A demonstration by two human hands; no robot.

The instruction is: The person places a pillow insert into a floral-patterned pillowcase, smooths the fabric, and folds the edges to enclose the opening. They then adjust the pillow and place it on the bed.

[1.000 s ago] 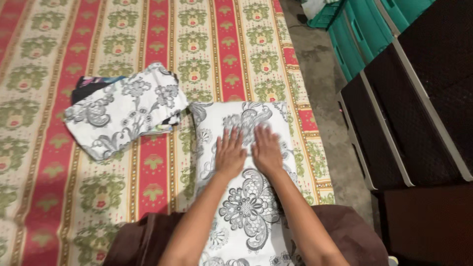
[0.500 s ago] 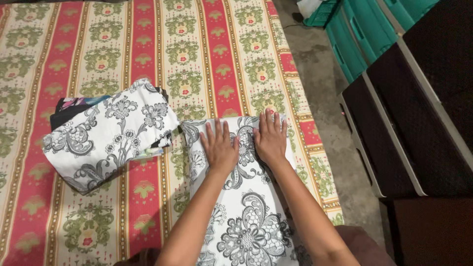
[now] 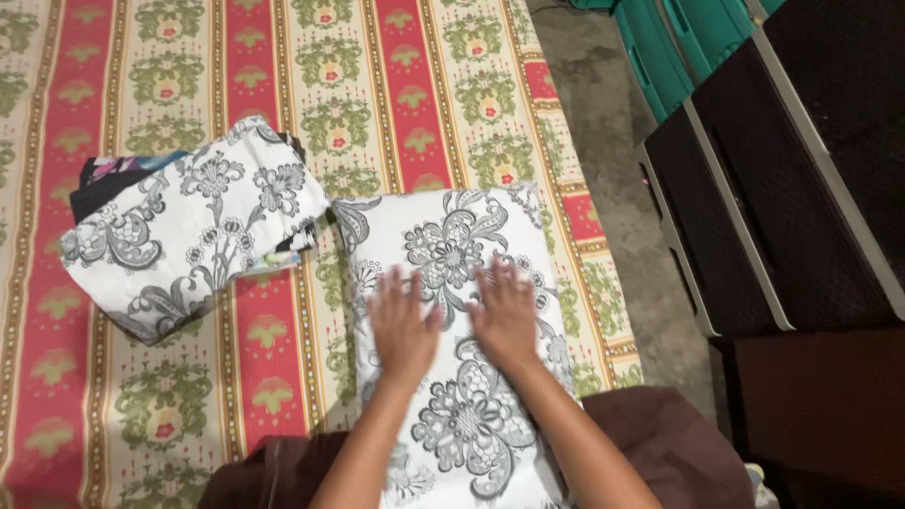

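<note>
Starting at the left, a folded stack [image 3: 189, 231] of the same white cloth with grey flowers sits on the striped sheet [image 3: 415, 75], just beside the cloth [image 3: 452, 283] being worked on, which lies flat in front of the person, its near end at their lap. Both the left hand [image 3: 401, 325] and the right hand [image 3: 504, 316] lie open, palms down, fingers spread on its middle, gripping nothing. Smoothing well probably means even pressure from both palms, keeping edges square; dark drawers [image 3: 754, 217] stand to the right.
</note>
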